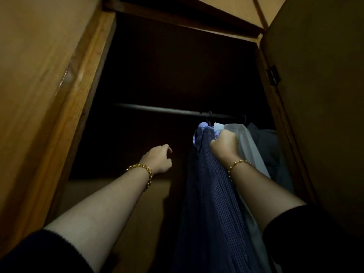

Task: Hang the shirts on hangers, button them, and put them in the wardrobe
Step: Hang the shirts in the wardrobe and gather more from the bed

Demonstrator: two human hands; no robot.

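Inside the brown wooden wardrobe (84, 79) a dark metal rail (167, 109) runs across. Towards its right end hang a blue checked shirt (212, 184), a white shirt (246, 146) and a dark grey garment (269, 148), close side by side.

I see the wardrobe (88, 79) open ahead, its door (315, 95) swung out on the right. Inside, a rail (157, 109) runs across. Three garments hang at its right end: the left shirt (212, 194), the middle shirt (246, 146) beside it, and the right garment (271, 146), possibly another shirt, nearest the side wall. The right hand (224, 143) grips the left shirt's top below the rail; the left hand (158, 159) hangs free further left.
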